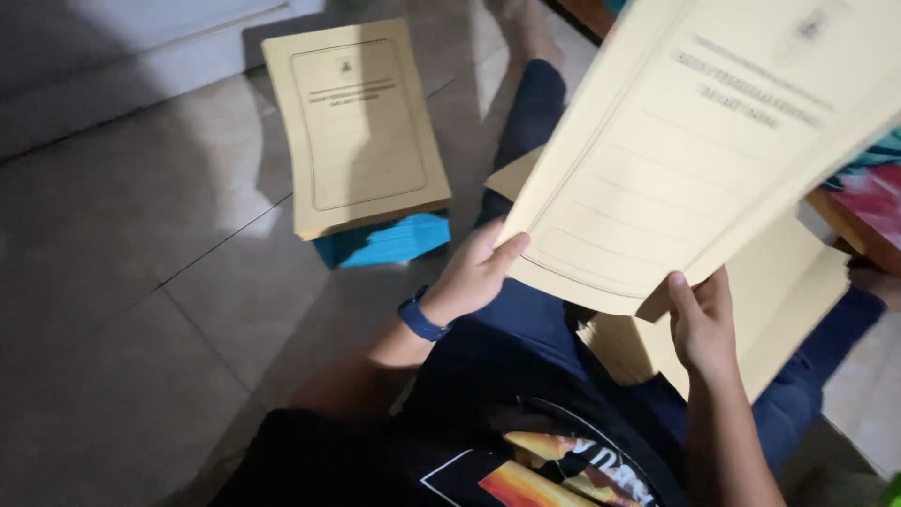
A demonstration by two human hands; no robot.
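Grey floor tiles (141, 282) fill the left side, dim and shadowed, and the person sits right on them in dark blue trousers and a black printed shirt. Up front, a yellow paper folder (694, 150) is lifted high, tilted, its printed face toward the camera. Left hand (474, 272) is clamped on the folder's lower left edge, thumb on top, a blue wristband (420, 319) just behind it. Right hand (702, 324) is pinched on the bottom edge, fingers curled around a folded corner. Below, resting across the lap, more yellow folders (798, 291) lie fanned out (how many, hard to tell in this light). Over on the floor, well apart from both hands, a neat stack of the same yellow folders (357, 131) sits on top of a blue stack (389, 242). A white wall base (141, 56) runs behind that pile.
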